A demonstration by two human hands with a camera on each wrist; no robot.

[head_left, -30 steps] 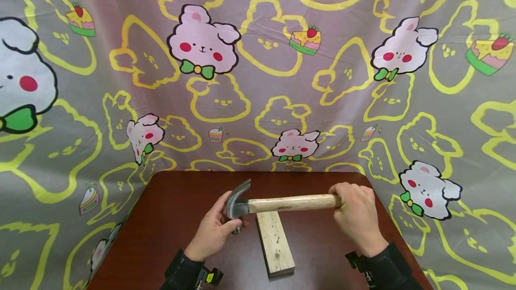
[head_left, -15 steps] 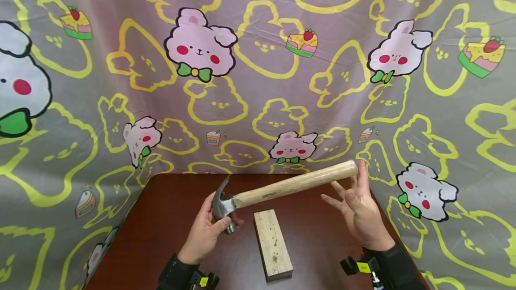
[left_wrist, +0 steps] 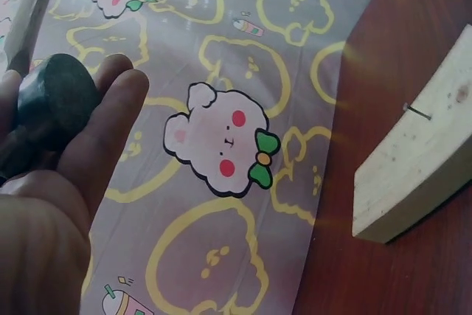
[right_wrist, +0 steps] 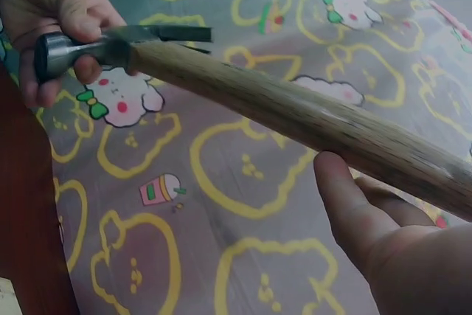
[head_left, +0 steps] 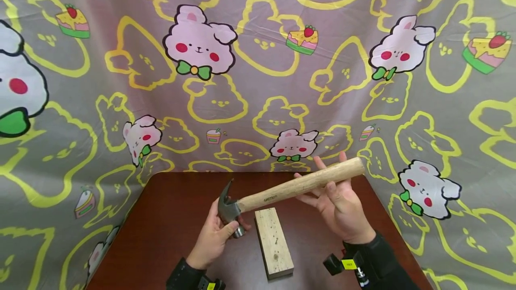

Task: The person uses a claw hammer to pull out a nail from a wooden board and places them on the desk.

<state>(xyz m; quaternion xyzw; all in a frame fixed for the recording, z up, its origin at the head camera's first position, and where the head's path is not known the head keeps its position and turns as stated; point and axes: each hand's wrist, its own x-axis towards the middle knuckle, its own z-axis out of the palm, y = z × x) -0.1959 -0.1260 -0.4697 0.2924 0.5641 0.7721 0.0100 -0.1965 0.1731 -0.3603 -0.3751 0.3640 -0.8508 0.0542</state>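
A claw hammer (head_left: 298, 186) with a wooden handle is held above the table, its handle end tilted up to the right. My left hand (head_left: 212, 237) grips it by the metal head, thumb across the front. Behind the handle, the fingers of my right hand (head_left: 341, 215) are spread and fairly straight; the thumb touches the handle's lower edge, as the right wrist view (right_wrist: 335, 182) also shows. Below the hammer, a pale wooden block (head_left: 271, 232) lies on the table. From its top sticks a thin nail (left_wrist: 418, 112), seen in the left wrist view.
The dark reddish-brown table (head_left: 169, 214) extends around the block. A grey curtain (head_left: 250, 79) printed with rabbits and yellow outlines hangs behind it and along both sides. Dark sleeves with strapped-on cameras cover both wrists.
My right hand released the handle end, turned palm up with fingers spread, then moved left under and behind the handle. The handle end has risen. My left hand keeps hold of the head.
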